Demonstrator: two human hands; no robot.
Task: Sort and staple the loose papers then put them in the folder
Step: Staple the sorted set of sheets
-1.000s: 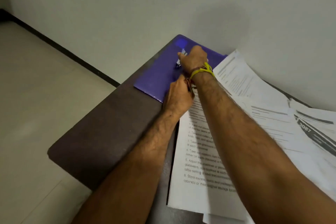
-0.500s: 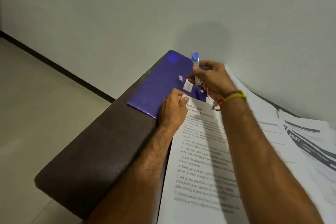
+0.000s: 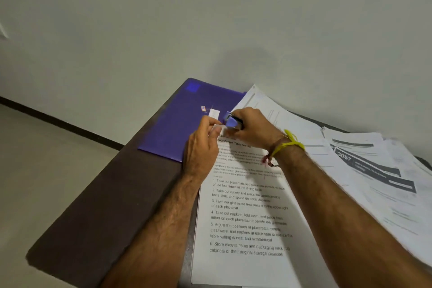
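Right hand (image 3: 253,127) curled around 1 small blue stapler (image 3: 232,121), fingers closed on it, nose at the top-left corner of the printed sheet (image 3: 245,213). Left hand (image 3: 202,147) pinching that same corner, fingertips just beside the stapler. 1 purple folder (image 3: 184,124) flat at the desk's (image 3: 98,213) far left corner, against the wall, touching the sheet's top edge. Several loose papers (image 3: 364,170) fanned to the right, count unclear. Bare desk strip left of the sheet, up to the near-left edge.
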